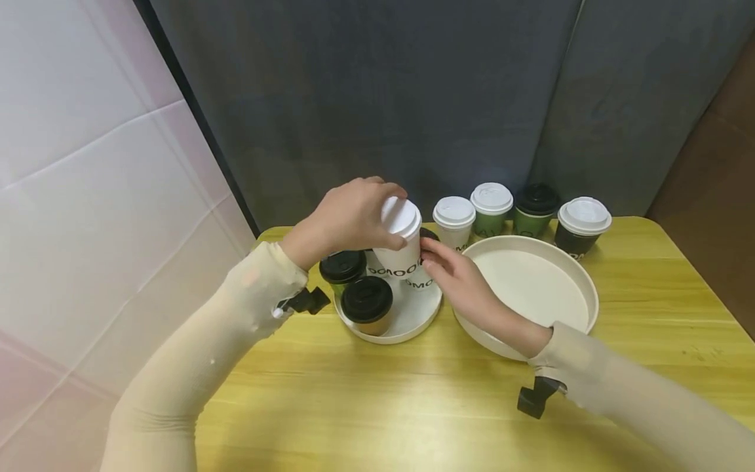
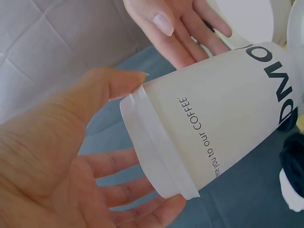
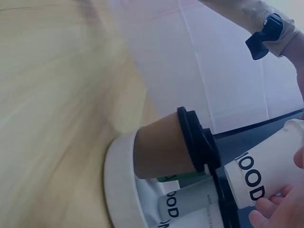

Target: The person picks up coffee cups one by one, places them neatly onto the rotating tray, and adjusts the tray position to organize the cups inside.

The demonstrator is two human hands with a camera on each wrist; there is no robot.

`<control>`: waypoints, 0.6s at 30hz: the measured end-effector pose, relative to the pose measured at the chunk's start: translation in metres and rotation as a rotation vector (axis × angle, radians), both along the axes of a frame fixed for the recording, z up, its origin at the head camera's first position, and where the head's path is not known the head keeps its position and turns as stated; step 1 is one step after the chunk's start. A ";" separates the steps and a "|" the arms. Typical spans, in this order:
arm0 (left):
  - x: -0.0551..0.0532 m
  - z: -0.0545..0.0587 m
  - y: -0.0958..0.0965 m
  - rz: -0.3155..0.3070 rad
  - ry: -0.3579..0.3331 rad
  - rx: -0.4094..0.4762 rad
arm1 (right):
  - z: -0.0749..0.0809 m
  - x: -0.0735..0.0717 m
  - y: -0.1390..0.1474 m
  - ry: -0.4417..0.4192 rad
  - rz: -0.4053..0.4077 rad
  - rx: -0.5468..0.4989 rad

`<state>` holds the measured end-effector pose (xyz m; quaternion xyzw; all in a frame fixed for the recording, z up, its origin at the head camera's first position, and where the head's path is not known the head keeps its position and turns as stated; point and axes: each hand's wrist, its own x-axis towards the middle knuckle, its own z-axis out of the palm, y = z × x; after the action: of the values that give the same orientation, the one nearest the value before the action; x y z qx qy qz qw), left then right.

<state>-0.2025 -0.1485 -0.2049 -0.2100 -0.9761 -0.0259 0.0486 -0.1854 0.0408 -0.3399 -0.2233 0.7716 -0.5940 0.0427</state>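
Yellow table (image 1: 377,400) below; left hand (image 1: 358,213), fingers curled, grips a white cup (image 1: 406,254).

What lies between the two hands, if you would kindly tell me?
A lidded white cup lies between the left hand, which grips it, and the right hand; the head view shows this.

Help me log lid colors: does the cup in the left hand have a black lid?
No, the left hand grips a white cup whose lid is white too.
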 end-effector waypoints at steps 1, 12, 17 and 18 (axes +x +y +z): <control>0.001 -0.003 0.001 -0.005 0.005 0.000 | -0.002 0.002 0.002 -0.006 0.001 0.008; 0.012 -0.021 0.011 -0.043 0.045 -0.009 | -0.017 0.015 0.010 -0.025 -0.024 0.063; 0.016 -0.028 0.013 -0.045 0.053 -0.012 | -0.023 0.019 0.012 -0.030 -0.025 0.073; 0.017 -0.030 0.013 -0.045 0.054 -0.013 | -0.024 0.020 0.012 -0.033 -0.025 0.074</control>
<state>-0.1857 -0.1354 -0.2347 -0.2329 -0.9697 -0.0150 0.0728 -0.1658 0.0529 -0.3636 -0.2021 0.7950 -0.5692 0.0563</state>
